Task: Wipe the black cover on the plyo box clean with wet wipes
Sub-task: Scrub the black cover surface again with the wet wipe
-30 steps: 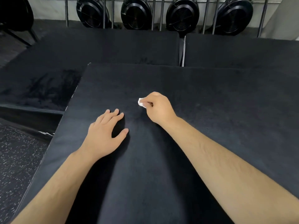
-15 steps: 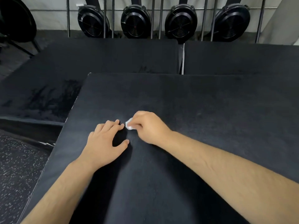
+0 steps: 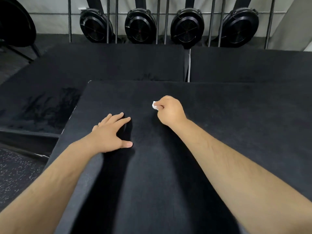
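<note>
The black cover (image 3: 219, 115) of the plyo box fills the middle and right of the head view. My right hand (image 3: 170, 111) is curled round a small white wet wipe (image 3: 154, 105), held down on the cover; only a bit of the wipe shows past the fingers. My left hand (image 3: 109, 132) lies flat on the cover to the left of it, fingers straight and thumb spread, holding nothing.
Lower black plyo boxes (image 3: 101, 65) stand behind and to the left, one with scuffed marks (image 3: 50, 107). Several black fan-wheel machines (image 3: 140, 26) line the back wall behind metal bars. Speckled rubber floor (image 3: 16, 174) lies at the lower left.
My right hand swept the wipe toward my left hand, then back away and to the right. My left hand stayed flat on the cover. The camera tilted up a little.
</note>
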Demonstrator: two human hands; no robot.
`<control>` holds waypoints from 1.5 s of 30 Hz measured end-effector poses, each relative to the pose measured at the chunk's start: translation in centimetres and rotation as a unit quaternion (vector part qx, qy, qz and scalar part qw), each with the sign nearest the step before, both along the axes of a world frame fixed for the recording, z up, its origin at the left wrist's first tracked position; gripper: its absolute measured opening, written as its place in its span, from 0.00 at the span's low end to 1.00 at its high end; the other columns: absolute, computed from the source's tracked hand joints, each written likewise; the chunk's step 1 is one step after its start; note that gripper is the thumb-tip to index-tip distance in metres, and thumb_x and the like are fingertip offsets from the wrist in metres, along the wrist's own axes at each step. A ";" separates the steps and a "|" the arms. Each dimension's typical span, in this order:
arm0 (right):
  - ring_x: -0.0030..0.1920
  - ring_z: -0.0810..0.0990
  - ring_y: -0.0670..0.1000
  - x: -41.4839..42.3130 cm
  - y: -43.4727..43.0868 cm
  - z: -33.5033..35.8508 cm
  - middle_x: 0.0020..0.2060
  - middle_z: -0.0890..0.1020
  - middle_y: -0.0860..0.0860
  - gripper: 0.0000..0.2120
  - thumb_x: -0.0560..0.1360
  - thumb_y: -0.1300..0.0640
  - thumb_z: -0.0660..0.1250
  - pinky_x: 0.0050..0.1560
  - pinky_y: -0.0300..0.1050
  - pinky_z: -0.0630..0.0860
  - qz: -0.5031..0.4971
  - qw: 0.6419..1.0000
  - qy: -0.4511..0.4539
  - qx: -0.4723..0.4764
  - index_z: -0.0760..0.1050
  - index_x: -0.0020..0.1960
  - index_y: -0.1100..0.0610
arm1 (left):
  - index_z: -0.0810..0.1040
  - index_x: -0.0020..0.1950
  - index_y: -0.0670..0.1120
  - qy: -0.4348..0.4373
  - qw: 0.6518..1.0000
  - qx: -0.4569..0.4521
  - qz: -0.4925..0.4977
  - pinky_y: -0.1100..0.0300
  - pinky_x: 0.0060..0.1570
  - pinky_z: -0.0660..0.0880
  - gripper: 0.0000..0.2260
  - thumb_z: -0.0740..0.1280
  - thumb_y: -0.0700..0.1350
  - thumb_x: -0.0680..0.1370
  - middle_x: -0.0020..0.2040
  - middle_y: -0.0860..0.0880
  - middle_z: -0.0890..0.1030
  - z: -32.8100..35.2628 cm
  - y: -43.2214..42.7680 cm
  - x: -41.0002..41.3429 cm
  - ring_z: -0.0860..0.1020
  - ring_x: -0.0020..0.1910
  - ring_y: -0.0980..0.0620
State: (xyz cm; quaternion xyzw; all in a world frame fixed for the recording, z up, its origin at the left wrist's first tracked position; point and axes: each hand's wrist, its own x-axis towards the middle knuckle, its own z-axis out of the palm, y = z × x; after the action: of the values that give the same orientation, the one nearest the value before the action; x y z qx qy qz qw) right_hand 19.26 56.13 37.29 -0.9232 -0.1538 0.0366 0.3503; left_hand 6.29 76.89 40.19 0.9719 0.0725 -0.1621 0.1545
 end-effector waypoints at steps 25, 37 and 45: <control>0.56 0.81 0.54 2.8 2.6 -0.4 0.51 0.84 0.49 0.12 0.74 0.71 0.61 0.59 0.51 0.76 0.121 0.991 -0.046 0.037 0.82 0.47 0.61 | 0.47 0.79 0.67 -0.006 1.000 -0.027 -0.002 0.47 0.76 0.39 0.53 0.74 0.72 0.62 0.80 0.66 0.41 -1.7 2.4 5.6 0.36 0.79 0.56; 0.56 0.79 0.54 3.1 3.6 -1.5 0.50 0.80 0.48 0.16 0.74 0.70 0.60 0.54 0.51 0.78 0.175 0.978 -0.117 -0.006 0.84 0.47 0.58 | 0.40 0.78 0.68 -0.021 0.998 0.062 0.002 0.46 0.73 0.52 0.54 0.73 0.72 0.64 0.81 0.59 0.43 -0.3 2.7 8.0 0.46 0.78 0.49; 0.49 0.81 0.58 8.1 5.5 -0.7 0.45 0.81 0.49 0.13 0.69 0.67 0.58 0.51 0.56 0.81 0.114 0.992 -0.038 -0.025 0.80 0.45 0.61 | 0.40 0.79 0.67 0.026 0.999 -0.002 0.024 0.44 0.77 0.35 0.55 0.74 0.71 0.64 0.80 0.62 0.35 -1.5 3.7 8.8 0.32 0.78 0.54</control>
State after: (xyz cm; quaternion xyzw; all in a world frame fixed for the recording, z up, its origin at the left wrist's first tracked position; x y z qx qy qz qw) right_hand 27.36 61.59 36.63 -0.9090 -0.2701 0.0447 0.3144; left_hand 15.14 80.62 38.68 0.9650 0.0994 -0.1838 0.1582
